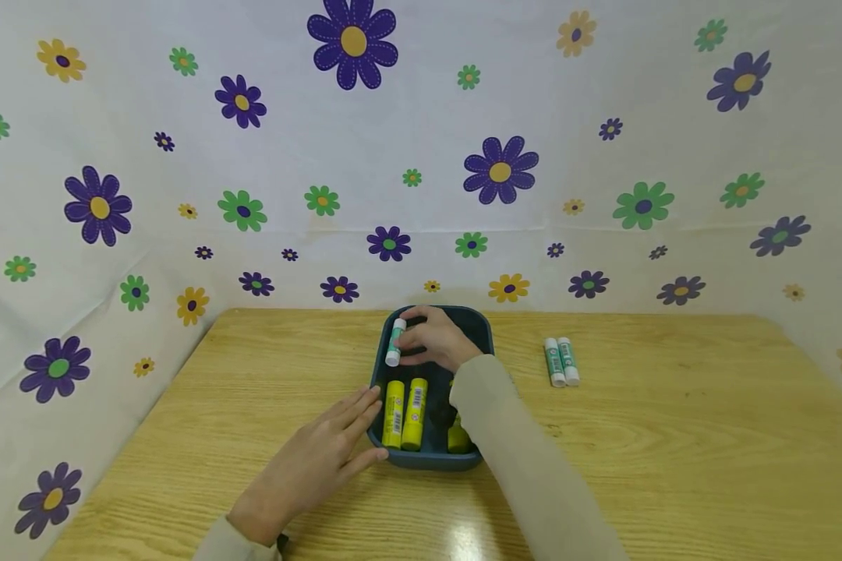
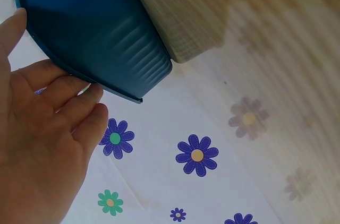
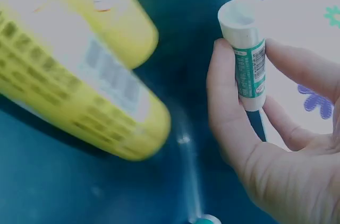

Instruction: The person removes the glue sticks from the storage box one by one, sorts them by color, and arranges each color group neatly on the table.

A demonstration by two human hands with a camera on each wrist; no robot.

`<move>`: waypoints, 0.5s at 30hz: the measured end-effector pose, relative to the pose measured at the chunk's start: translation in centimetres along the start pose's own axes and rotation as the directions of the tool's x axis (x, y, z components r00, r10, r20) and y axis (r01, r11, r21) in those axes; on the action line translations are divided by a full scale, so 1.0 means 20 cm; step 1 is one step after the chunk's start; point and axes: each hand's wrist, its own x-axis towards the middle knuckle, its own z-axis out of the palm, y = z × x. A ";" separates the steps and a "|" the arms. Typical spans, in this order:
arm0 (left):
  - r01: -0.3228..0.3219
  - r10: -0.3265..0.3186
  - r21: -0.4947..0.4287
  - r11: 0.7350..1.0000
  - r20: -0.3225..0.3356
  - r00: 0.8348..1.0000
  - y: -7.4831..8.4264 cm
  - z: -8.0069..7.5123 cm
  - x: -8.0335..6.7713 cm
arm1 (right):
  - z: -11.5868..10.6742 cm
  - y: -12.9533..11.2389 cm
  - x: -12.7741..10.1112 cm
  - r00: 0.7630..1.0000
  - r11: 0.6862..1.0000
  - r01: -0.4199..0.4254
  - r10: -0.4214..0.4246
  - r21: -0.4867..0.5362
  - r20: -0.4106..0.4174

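Observation:
My right hand [image 1: 435, 340] pinches a small white-and-green glue stick [image 1: 396, 344] between thumb and fingers, over the far left part of a dark blue bin [image 1: 431, 461]. In the right wrist view the glue stick [image 3: 249, 65] is tilted, its white end towards the camera. Two larger yellow glue sticks [image 1: 394, 413] lie side by side in the bin's near left part. Another yellow item [image 1: 458, 438] lies at the near right, partly hidden by the right sleeve. With fairly straight fingers, my left hand [image 1: 316, 452] touches the bin's left rim; the left wrist view shows its fingertips there.
Two white-and-green glue sticks [image 1: 561, 362] lie together on the wooden table [image 1: 673, 452], right of the bin. A white-and-green end [image 3: 207, 220] shows at the bottom of the right wrist view. Behind the table hangs a flowered white cloth [image 1: 421, 117].

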 end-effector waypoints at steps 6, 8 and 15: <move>0.007 -0.007 -0.009 1.000 0.001 1.000 0.00 0.00 0.00 | -0.07 -0.08 -0.05 0.999 0.999 0.032 -0.032 0.040 -0.008; 0.012 -0.012 -0.012 1.000 0.002 1.000 0.00 0.00 0.00 | -0.09 -0.11 -0.06 0.999 0.997 0.043 -0.043 0.066 -0.007; 0.002 -0.002 -0.026 1.000 0.004 1.000 0.00 0.01 0.00 | -0.17 -0.16 -0.10 0.997 0.990 0.077 -0.078 0.116 0.004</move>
